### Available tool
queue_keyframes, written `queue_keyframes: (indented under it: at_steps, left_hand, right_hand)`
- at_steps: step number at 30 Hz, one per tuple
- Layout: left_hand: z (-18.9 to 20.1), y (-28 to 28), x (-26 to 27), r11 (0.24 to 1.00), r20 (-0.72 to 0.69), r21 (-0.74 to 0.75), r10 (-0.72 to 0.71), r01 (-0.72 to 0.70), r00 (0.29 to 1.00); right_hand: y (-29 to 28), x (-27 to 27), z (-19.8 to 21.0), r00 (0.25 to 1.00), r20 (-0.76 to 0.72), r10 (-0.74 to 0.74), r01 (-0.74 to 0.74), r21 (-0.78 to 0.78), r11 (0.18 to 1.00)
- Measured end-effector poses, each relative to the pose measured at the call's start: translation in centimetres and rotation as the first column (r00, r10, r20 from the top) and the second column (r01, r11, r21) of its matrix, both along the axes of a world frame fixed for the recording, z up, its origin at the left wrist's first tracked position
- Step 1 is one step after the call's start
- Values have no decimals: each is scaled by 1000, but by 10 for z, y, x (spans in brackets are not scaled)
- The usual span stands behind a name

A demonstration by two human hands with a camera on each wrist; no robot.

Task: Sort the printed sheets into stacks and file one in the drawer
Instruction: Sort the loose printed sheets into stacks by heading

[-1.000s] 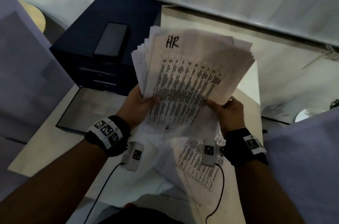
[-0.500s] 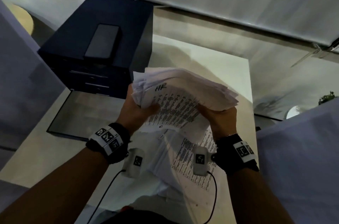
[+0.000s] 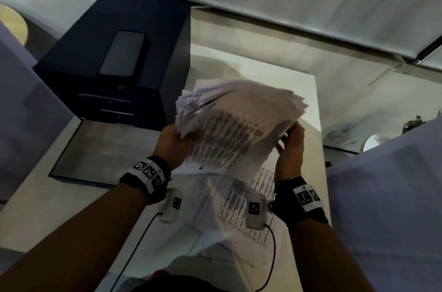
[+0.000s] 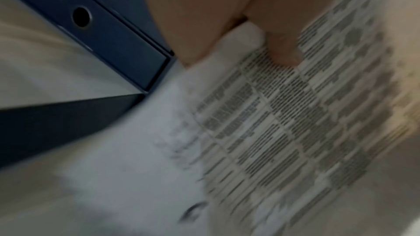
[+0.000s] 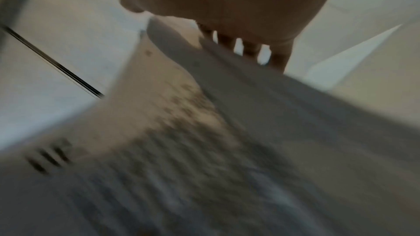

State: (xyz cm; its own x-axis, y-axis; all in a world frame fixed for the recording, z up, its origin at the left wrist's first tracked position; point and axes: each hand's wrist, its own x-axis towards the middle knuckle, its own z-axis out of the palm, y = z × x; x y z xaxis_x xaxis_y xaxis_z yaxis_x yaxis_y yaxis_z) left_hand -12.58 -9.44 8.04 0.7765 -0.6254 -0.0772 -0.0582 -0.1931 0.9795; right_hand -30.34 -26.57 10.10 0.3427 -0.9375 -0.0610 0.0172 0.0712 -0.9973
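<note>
Lowered and tilted flatter than a second ago, when its "HR" heading faced the camera, the stack of printed sheets (image 3: pixel 239 122) is blurred above the middle of the white table (image 3: pixel 308 105). A person's left hand (image 3: pixel 171 143) grips its left edge, thumb on top in the left wrist view; the right hand (image 3: pixel 290 146) cups the right edge, fingers curled beneath. More sheets (image 3: pixel 248 201) lie toward the table's near edge. At the left edge stands a navy drawer unit (image 3: pixel 107 91), lowest drawer (image 3: pixel 102 148) open, phone (image 3: pixel 123 55) on top.
</note>
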Motion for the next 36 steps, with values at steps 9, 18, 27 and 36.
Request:
queue_keyframes:
  at_steps: [9,18,27,36]
  left_hand:
    - [29,15,39,992,156,56,101,-111,983]
    - [18,44,39,970,72,208,112,-125,991]
    - [14,49,35,962,27,219,164,-166,986]
    - [0,58,36,947,-39,232,239,-224,970]
  right_hand:
    - [9,-61,-113,183,-962,202,142,229,963]
    - [6,-61,-123,335,-931,143,129,196,972]
    - [14,-54,-117,535,-844,28,93,92,991]
    - [-7,-53,-80,463,-886,0,-74,-39,997]
